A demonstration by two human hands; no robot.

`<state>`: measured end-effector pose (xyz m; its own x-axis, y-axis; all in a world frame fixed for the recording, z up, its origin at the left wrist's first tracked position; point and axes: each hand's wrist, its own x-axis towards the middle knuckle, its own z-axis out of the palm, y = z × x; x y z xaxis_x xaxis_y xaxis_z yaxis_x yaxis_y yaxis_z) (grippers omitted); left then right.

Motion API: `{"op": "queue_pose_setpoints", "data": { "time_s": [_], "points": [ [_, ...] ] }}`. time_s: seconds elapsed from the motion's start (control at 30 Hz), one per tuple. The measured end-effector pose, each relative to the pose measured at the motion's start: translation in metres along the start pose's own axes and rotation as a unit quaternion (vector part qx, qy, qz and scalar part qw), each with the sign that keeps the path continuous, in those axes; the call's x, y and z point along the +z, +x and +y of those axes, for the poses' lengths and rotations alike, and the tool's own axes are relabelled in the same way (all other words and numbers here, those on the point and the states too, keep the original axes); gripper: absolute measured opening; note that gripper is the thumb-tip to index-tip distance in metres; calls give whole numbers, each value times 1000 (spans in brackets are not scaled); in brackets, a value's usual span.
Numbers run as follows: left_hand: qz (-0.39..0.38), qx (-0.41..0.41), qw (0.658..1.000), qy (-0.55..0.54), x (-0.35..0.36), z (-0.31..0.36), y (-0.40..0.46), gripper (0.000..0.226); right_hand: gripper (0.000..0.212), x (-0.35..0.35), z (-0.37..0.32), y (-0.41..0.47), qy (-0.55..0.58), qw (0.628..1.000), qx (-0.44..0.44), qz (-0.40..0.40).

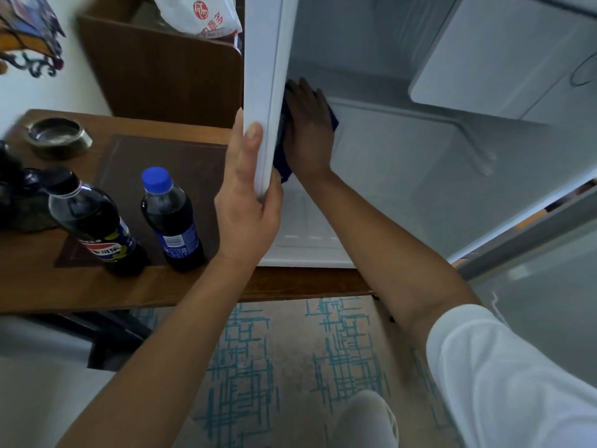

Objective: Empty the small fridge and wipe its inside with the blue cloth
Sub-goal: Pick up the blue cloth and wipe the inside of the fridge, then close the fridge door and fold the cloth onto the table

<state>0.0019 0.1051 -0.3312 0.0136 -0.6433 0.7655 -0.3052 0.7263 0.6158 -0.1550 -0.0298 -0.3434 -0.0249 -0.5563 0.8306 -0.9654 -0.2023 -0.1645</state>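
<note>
Fridge (403, 176) open, top & right cut off by frame. Table (38, 286) at left w/ two cola bottles (171, 221). Grips fridge's front edge w/ left hand (248, 205), fingers curled round it. Presses right hand (308, 130), fingers straight, flat on blue cloth (285, 171) vs inner left wall; cloth mostly hidden.

Brass ashtray (58, 135) on wooden table (193, 287), patterned carpet (245, 367)
</note>
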Motion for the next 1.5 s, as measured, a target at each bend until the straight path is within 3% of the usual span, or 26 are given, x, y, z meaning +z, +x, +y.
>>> {"op": "queue_pose_setpoints", "data": {
  "time_s": [0.2, 0.4, 0.5, 0.6, 0.8, 0.97, 1.07, 1.17, 1.3, 1.5],
  "points": [
    [-7, -10, 1000, 19, 2, -3, -2, 70, 40, -28, -22, -19, 123, 990, 58, -47],
    [-22, -20, 999, 38, 0, 0, -4, 96, 42, -80, -53, -45, 206, 969, 101, -93],
    [-35, -81, 994, 58, 1, 10, -7, 82, 46, -101, -58, -55, 243, 954, 107, -141],
    [-36, -106, 991, 80, -1, 18, -8, 81, 46, -121, -55, -57, 324, 912, 162, -194],
    [-59, -138, 988, 39, -29, 35, -19, 71, 43, -161, -43, -40, 414, 829, 326, -185],
    [-88, -126, 979, 134, -59, 50, -30, 18, 41, -190, -41, -47, 374, 850, 294, -224],
    [-170, -132, 974, 74, -55, 66, -35, 13, 40, -202, -45, -52, 345, 874, 258, -223],
    [-238, -148, 960, 17, -47, 78, -34, 31, 39, -217, -60, -49, 316, 894, 248, -200],
    [-268, -217, 937, -49, -45, 90, -29, 67, 38, -239, -89, -38, 313, 881, 306, -177],
    [-317, -182, 929, -50, -58, 96, -6, 71, 33, -262, -118, -36, 324, 839, 432, -71]
  ]
}}
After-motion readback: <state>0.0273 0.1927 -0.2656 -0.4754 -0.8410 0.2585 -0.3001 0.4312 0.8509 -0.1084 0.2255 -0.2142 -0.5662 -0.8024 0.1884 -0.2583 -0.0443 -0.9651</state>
